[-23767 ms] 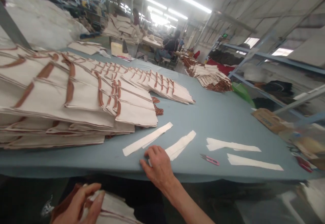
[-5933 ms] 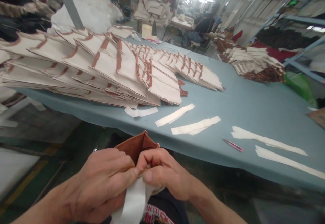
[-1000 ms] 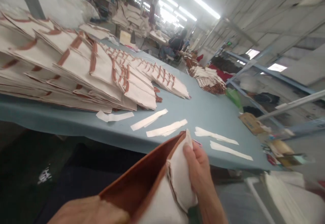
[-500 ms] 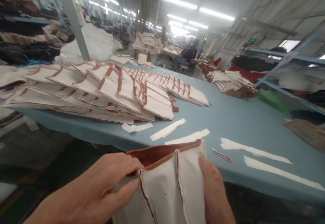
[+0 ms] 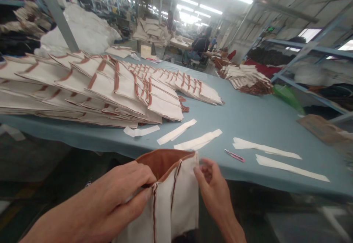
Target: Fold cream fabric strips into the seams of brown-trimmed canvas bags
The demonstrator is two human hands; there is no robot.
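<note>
An off-white fabric bag [image 5: 184, 199] with a brown lining and dark-edged seams is held up in front of the table, its mouth gaping upward. My left hand [image 5: 124, 188] pinches the rim at the near left, thumb outside and fingers tucked over the lining. At the bag's right edge is my right hand [image 5: 213, 184], its thumb tip against the fabric and its other fingers loosely curled, apart from the thumb. A pink-handled seam ripper or small blade tool [image 5: 234, 156] lies on the table beyond that hand. The bag's lower part is cut off by the frame.
Stacked off-white pieces with brown trim [image 5: 121, 85] cover the left of the blue-green table [image 5: 234, 118]. White strips [image 5: 198, 139] lie along its near edge. Another pile [image 5: 246, 77] sits at the far right, near shelving [image 5: 292, 79]. A person [image 5: 200, 46] sits in the background.
My right hand has shifted from gripping the bag's right side to its edge, with its fingers now visible. The bag's mouth gapes wider and the bag has turned. The view has shifted slightly.
</note>
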